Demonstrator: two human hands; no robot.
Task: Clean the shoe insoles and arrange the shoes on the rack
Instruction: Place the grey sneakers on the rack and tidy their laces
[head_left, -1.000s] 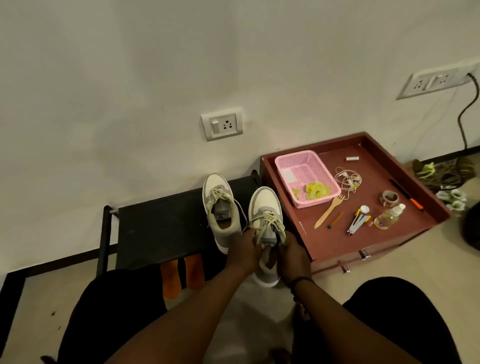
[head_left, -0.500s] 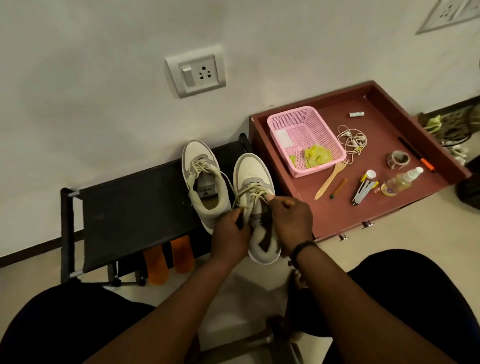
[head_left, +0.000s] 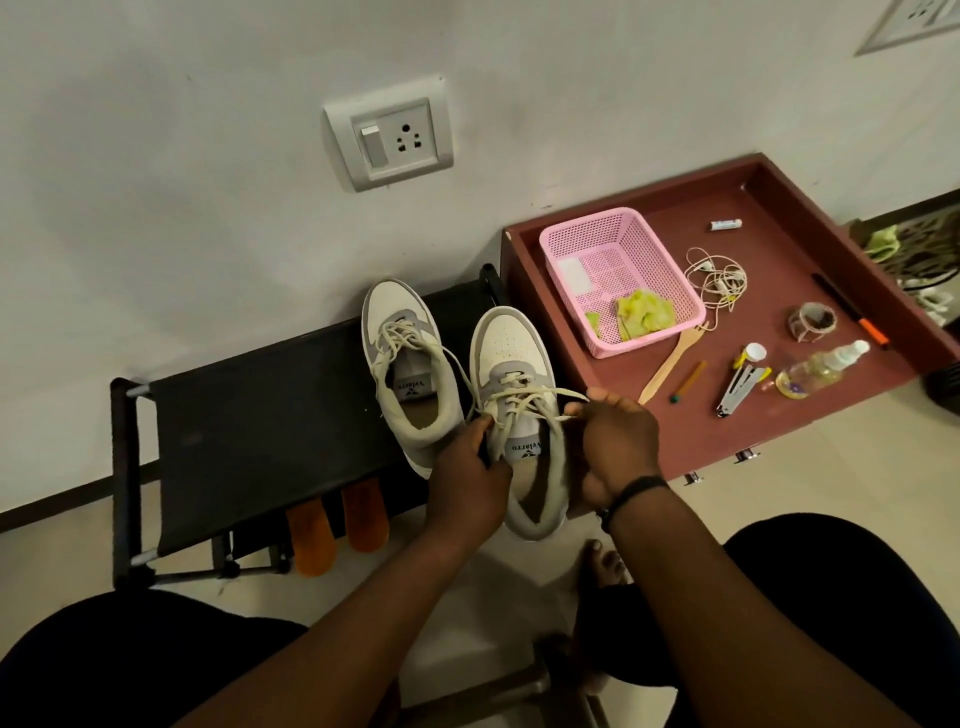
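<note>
Both forearms reach fwd over rack (head_left: 249, 436): left hand (head_left: 467, 478) & right hand (head_left: 618, 441) fingers pinch laces (head_left: 524, 405) of right sneaker (head_left: 511, 353), heel overhanging rack edge, beside left sneaker (head_left: 400, 332) w/ toes toward wall.

Two shoes stood side by side on the top shelf of the rack (head_left: 249, 415), which was against the wall below a socket (head_left: 388, 136); the left shoe (head_left: 408, 371) lay wholly on the shelf, while the right shoe (head_left: 522, 415) overhung its front edge, between the left hand (head_left: 467, 480) and the right hand (head_left: 618, 441). Two insoles (head_left: 337, 522) lay on the floor under the rack's front. Right of the rack sat a tray (head_left: 769, 176), with a basket (head_left: 618, 280) at its back left, a cord (head_left: 719, 278) beside it, and a spoon (head_left: 670, 364), clippers (head_left: 737, 387) and bottle (head_left: 815, 369) toward the front.
</note>
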